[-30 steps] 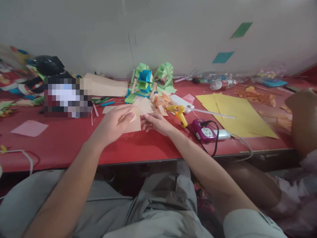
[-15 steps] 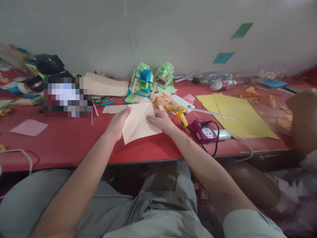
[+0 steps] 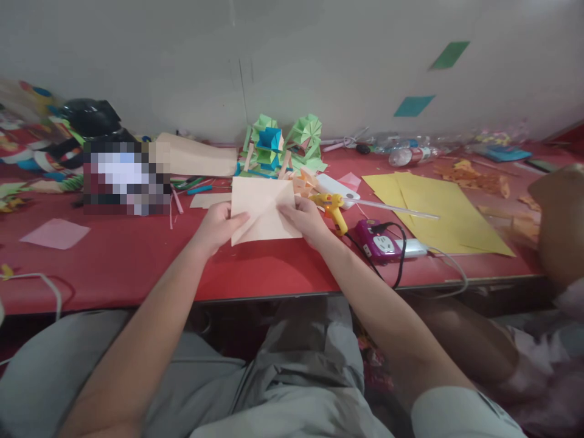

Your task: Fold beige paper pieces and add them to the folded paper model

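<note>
A square sheet of cream paper (image 3: pixel 267 207) with faint diagonal creases is held up over the red table. My left hand (image 3: pixel 219 226) pinches its left edge, thumb on the near face. On the right edge my right hand (image 3: pixel 306 220) grips it the same way, thumb in front and fingers behind. Behind the sheet stand folded green and blue paper pieces (image 3: pixel 270 146) and a round green folded piece (image 3: pixel 306 134). A yellow glue gun (image 3: pixel 335 213) lies just right of my right hand, with a clear stick at its back.
A purple power socket (image 3: pixel 381 242) with cables sits near the front edge of the red table (image 3: pixel 269 274). Yellow sheets (image 3: pixel 447 213) lie to the right, beside a person's arm (image 3: pixel 561 225). Pink paper (image 3: pixel 55 234) is at left; a plastic bottle (image 3: pixel 408 156) lies behind.
The cream paper has turned from a tilt to nearly square with the table edge. My left hand has shifted from its upper left corner down along the left edge.
</note>
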Demonstrator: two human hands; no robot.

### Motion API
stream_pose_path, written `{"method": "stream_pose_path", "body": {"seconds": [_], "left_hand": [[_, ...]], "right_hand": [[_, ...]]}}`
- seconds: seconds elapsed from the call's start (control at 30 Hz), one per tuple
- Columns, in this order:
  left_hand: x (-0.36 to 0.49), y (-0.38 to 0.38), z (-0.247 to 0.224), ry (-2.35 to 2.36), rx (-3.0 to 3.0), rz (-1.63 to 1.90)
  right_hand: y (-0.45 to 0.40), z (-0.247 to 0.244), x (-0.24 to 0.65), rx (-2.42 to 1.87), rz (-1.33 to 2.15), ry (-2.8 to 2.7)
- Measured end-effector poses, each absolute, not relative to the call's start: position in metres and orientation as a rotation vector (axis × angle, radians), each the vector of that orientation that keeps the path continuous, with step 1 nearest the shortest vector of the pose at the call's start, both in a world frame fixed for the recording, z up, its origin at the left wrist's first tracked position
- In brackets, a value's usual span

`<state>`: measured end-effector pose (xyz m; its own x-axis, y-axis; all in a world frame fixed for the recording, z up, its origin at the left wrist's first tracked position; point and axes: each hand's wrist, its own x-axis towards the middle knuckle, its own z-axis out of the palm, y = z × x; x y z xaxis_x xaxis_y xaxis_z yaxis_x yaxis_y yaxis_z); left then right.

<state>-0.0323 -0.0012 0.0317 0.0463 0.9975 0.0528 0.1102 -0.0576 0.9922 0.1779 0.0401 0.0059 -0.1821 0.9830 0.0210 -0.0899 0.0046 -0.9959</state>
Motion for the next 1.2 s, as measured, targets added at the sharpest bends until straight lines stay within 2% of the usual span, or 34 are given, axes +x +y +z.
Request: {"method": "stream_pose_path", "body": {"seconds": [0.13,0.23,0.47,0.57,0.7,0.83,1.0,1.2], "left_hand": [[-0.037,0.006,0.026,1.196,1.16,1.269],[-0.039,0.007,0.026,1.122,1.122,1.279],[-0.048,0.004,0.034,1.013,1.109,1.035],[-0.05,0.001,0.037,0.924,1.061,0.942],[-0.041,-0.004,0.037,1.074,1.086,0.907],[-0.028,-0.004,0.034,1.066,1.178,0.835],[-0.021,-0.001,0.029,1.086,1.12,1.102],[-0.007,-0.006,0.029,1.047,1.122,1.055]], "right_hand": [[0.04,0.005,0.176,-0.864,1.408,-1.333],[0.044,0.001,0.178,-0.908,1.368,-1.302],[0.05,-0.001,0.186,-0.965,1.157,-1.318],[0.049,0.001,0.187,-0.87,1.081,-1.388],[0.044,0.005,0.186,-0.723,1.06,-1.553],[0.045,0.005,0.182,-0.726,1.198,-1.463],[0.047,0.01,0.179,-0.835,1.472,-1.076],[0.035,0.015,0.177,-0.903,1.538,-1.195]]}}
